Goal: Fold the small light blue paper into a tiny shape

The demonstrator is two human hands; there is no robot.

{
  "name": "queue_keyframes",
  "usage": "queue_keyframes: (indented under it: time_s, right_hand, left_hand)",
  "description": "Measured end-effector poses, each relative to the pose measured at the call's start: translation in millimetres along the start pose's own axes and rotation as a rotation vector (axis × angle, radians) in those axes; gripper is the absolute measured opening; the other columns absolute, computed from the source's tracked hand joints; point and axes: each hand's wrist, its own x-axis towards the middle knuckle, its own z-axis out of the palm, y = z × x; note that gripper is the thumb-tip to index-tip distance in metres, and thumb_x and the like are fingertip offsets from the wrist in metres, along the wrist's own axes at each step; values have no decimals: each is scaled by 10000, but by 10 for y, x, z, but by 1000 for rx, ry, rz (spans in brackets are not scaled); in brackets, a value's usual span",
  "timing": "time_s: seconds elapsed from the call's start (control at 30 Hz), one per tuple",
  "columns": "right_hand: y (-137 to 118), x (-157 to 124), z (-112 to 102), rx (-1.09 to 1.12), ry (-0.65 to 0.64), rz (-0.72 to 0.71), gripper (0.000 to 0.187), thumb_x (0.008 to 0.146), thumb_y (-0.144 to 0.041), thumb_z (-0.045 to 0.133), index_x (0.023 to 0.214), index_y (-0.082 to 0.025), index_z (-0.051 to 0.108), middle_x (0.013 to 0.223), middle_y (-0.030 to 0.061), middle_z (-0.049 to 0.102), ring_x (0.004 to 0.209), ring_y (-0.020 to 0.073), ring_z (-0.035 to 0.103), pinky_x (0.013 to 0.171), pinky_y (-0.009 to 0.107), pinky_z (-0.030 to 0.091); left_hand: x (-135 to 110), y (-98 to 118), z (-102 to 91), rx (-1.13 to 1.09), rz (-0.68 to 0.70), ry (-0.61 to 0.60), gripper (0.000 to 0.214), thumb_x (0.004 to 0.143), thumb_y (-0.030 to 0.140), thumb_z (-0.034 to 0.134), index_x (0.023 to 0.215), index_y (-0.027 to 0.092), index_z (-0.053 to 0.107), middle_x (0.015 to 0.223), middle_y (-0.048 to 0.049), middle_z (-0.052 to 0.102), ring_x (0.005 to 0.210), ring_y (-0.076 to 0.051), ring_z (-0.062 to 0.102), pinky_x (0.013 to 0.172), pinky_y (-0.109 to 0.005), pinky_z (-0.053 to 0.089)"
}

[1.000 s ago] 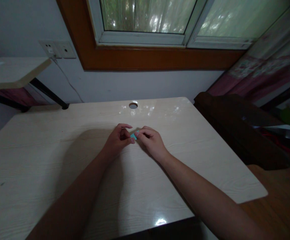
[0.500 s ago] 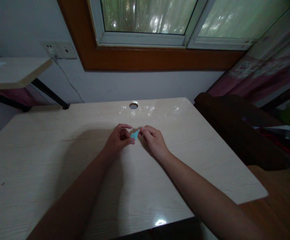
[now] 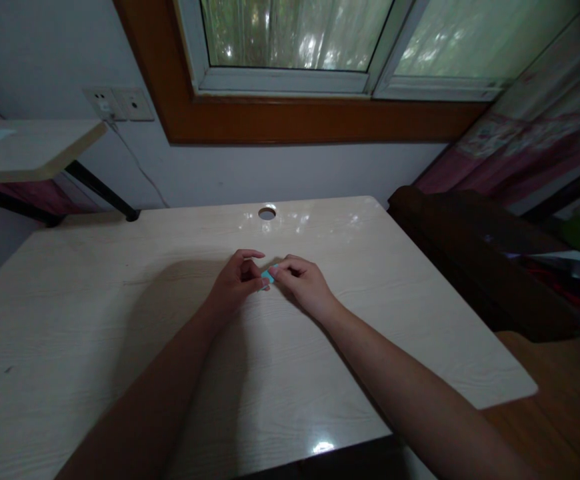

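A small piece of light-blue paper is held between my two hands, just above the middle of the desk. My left hand pinches its left lower edge between thumb and a bent finger, while the index finger stretches out above it. From the other side, my right hand presses thumb and fingertips on its right upper edge. Much of the paper is covered by the fingers, so I cannot tell its full shape.
A round cable hole lies near the desk's back edge. At the left, a raised shelf stands on black legs. Behind are a wall socket with a cord and a window. Dark brown furniture stands beyond the right edge.
My right hand's fingertips have moved down and slightly left over the paper, so less blue shows. My left hand has hardly moved.
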Motion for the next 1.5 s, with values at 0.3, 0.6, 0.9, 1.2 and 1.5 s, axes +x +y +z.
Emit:
queue_keyframes:
  time_s: [0.3,0.6,0.9,1.2,1.5]
  right_hand:
    - [-12,1,14,45,39,23,246,811,-407,695,720,-179,711,668,-4,577,628,128,482,596,265,364]
    - [-26,-9,16,30,-45,-4,248,842,-390,681,712,-183,722,677,1,612,633,124,492,609,261,364]
    - [-33,-14,18,24,-24,-7,217,822,-370,700,712,-185,732,664,-7,594,626,118,483,601,261,359]
    - [-53,-14,22,173,53,139,269,738,-423,763,670,-169,705,580,-27,523,537,101,412,513,257,293]
    - [5,8,22,276,-68,171,256,735,-420,766,722,-172,703,613,-21,588,540,91,409,522,250,292]
  left_hand:
    - [7,-11,39,94,40,26,463,747,226,781,1143,217,542,748,46,615,690,-106,615,674,-237,472]
    - [-5,-11,27,90,19,26,485,732,236,797,1146,210,547,685,54,606,654,-115,621,640,-231,443]
    - [-14,28,50,82,19,30,501,729,199,788,1168,210,546,679,53,612,656,-114,612,625,-224,425]
    - [-7,-19,48,23,35,31,467,757,238,776,1152,217,527,689,68,587,663,-113,635,712,-275,526]
    - [-7,31,57,56,54,86,447,746,245,784,1102,205,517,660,67,591,635,-104,618,654,-233,498]
